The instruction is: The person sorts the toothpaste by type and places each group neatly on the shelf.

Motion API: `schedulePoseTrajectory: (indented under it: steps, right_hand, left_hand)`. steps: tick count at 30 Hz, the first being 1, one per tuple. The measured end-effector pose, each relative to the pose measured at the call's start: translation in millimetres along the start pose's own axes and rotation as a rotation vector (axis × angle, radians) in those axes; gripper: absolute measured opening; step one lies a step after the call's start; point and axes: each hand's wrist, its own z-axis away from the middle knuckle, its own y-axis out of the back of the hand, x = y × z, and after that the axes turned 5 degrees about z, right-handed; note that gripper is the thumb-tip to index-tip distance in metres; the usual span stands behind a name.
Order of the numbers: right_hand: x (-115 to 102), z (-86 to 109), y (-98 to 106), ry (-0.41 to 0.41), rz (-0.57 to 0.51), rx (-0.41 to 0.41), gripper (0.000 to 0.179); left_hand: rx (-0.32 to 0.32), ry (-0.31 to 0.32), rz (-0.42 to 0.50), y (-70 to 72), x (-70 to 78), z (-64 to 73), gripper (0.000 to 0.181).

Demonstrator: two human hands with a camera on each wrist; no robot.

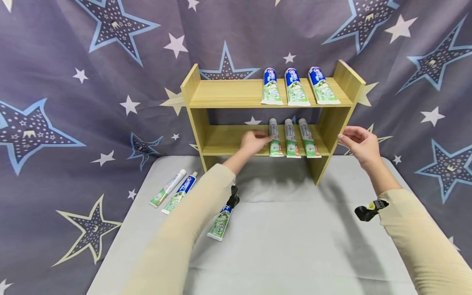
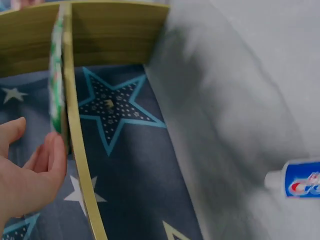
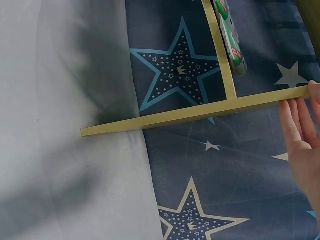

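My left hand [image 1: 254, 141] is at the lower board of a wooden two-tier shelf [image 1: 228, 93], beside the leftmost toothpaste tube [image 1: 275, 141]. In the left wrist view its thumb and fingers stand apart, fingertips right at the end of that green-and-white tube [image 2: 56, 75]. Two more silver-and-green tubes [image 1: 291, 137] lie to the right on this board. At the shelf's right side panel [image 1: 341, 131], my right hand [image 1: 363, 145] holds the front edge. Its fingers [image 3: 294, 122] lie along the outer face, with the thumb over the edge.
On the upper board lie three blue-and-green toothpaste tubes [image 1: 295, 86]. A silver-and-green tube [image 1: 169, 188] and a blue-and-green tube [image 1: 180, 192] rest on the grey tabletop [image 1: 280, 246] at left. Another tube [image 1: 221, 223] lies partly under my left forearm. A star-patterned curtain [image 1: 236, 24] hangs behind.
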Motion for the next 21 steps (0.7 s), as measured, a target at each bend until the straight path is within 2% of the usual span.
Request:
schedulePoseTrajectory:
  steps: [2, 6, 7, 14, 21]
  right_hand:
    - [-1, 0.6, 0, -0.003, -0.009, 0.0, 0.026]
    - [-3, 3.2, -2, -0.027, -0.004, 0.003, 0.026]
    - [-3, 3.3, -2, -0.03, -0.004, 0.003, 0.026]
    - [-5, 5.0, -4, -0.035, -0.047, 0.009, 0.024]
    - [-6, 5.8, -5, -0.056, -0.04, 0.019, 0.024]
  left_hand:
    - [-0.007, 0.008, 0.065, 6.5, 4.5, 17.6, 0.037]
    - [-0.033, -0.019, 0.108, 20.6, -7.7, 33.9, 0.035]
    - [-0.034, -0.029, 0.105, 24.3, -14.2, 34.3, 0.034]
    - [-0.052, -0.039, 0.062, 47.4, -40.7, 60.7, 0.034]
    - [-0.068, 0.019, -0.016, 61.1, -78.6, 77.8, 0.033]
